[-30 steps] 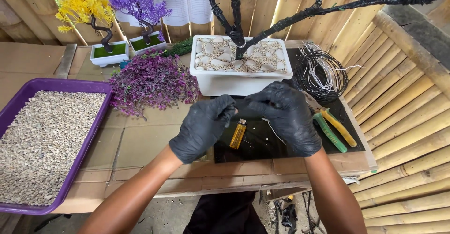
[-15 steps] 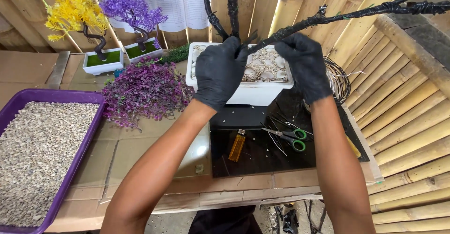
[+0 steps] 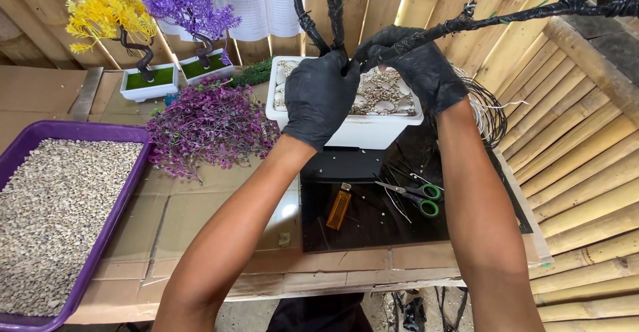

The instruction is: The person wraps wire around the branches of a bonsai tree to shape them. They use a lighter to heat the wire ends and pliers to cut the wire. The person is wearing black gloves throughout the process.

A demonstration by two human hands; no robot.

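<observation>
Above the table [image 3: 219, 239], hands now grip lower branches [image 3: 406, 39].

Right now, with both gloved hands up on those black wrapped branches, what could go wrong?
The left hand and right hand grip the black wrapped branches above the white planter. A hard pull might tip the planter and spill its pebbles. The long branch ends in bare wire, which could poke through a glove. The open scissors and amber lighter lie right below, where anything dropped could land.

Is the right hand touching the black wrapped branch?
Touching. The head view shows the right hand closed around the black wrapped branch near its base.
</observation>
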